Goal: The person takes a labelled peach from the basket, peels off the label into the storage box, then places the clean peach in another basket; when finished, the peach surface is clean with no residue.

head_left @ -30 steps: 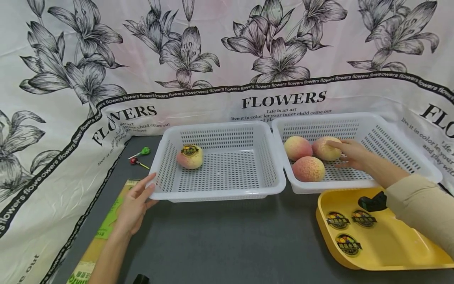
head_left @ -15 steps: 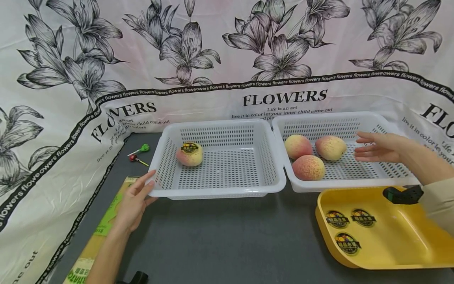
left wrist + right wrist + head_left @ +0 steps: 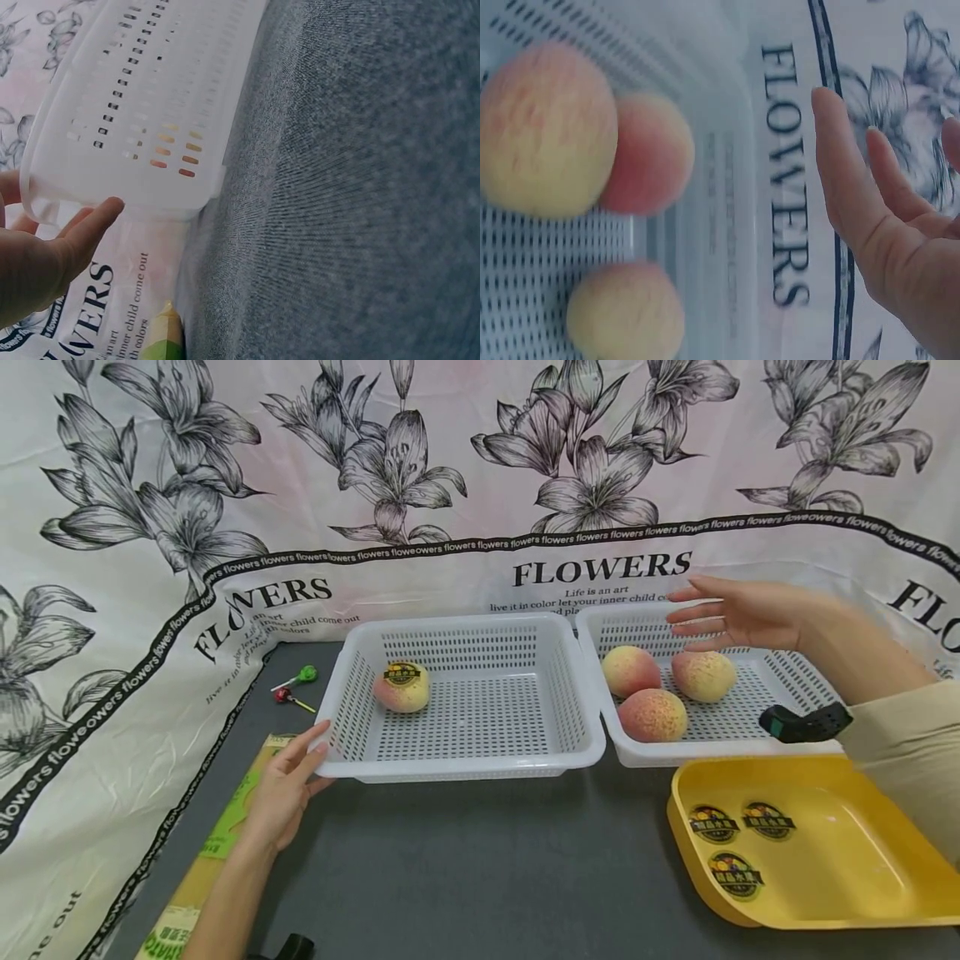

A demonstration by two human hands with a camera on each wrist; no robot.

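Head view: the right hand (image 3: 738,614) hovers with fingers spread and straight, holding nothing, above the far rim of the right basket (image 3: 817,681), just over three peaches (image 3: 703,676) (one touches the next). The left hand (image 3: 288,785) rests relaxed fingers on the left basket's (image 3: 465,768) near corner.

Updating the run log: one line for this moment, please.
left hand: touches left basket corner | right hand: open, above right basket | unlabelled peaches: three
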